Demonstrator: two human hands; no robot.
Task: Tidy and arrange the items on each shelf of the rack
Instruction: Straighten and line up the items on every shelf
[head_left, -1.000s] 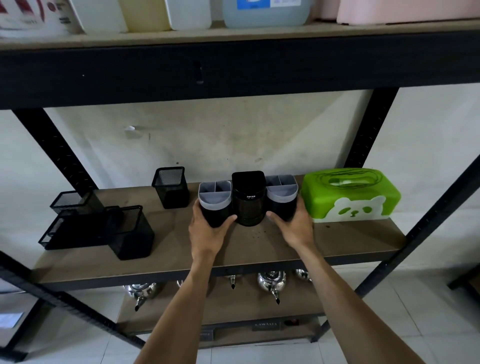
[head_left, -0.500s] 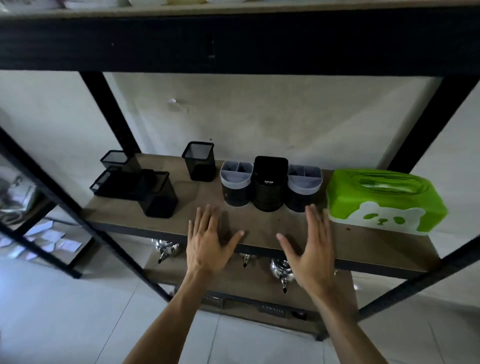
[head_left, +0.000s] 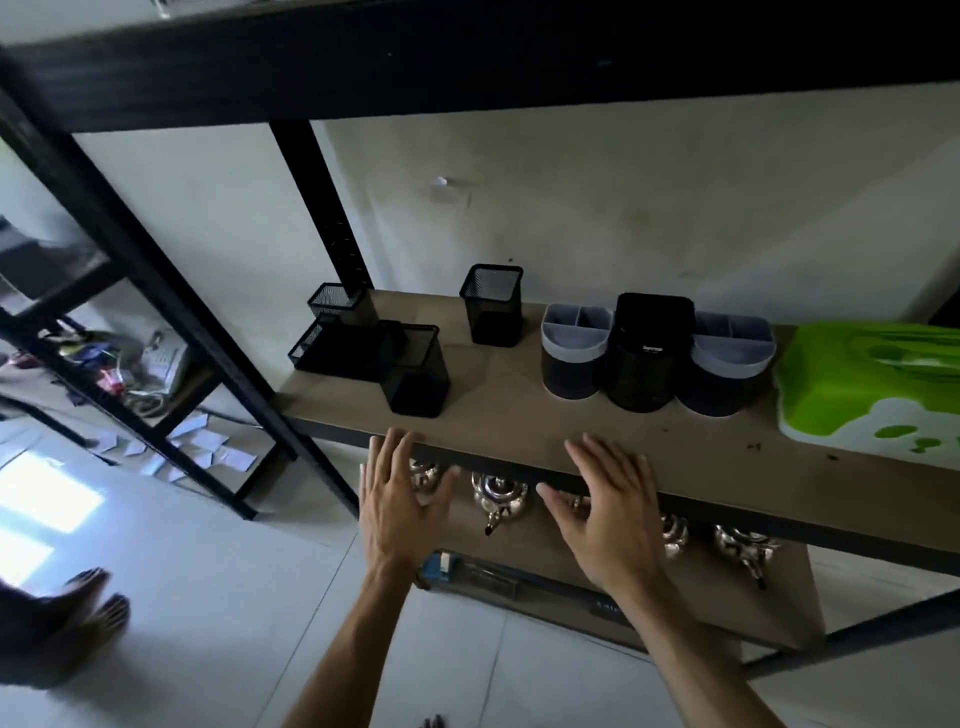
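- the cluster of mesh organisers (head_left: 363, 348) sits bunched at the shelf's left end, one cup (head_left: 415, 371) angled forward of the rest, so this group looks unsorted.
- a lone mesh pen cup (head_left: 492, 305) stands upright, apart from both groups.
- left hand (head_left: 400, 501) hovers at the shelf (head_left: 519, 415) edge, fingers spread, holding nothing.
- right hand (head_left: 605, 512) likewise released, fingers straight, empty.
- the three-part desk organiser (head_left: 655, 353) stands squared up just beside the green tissue box (head_left: 872, 384), probably already arranged, which would explain the free hands.
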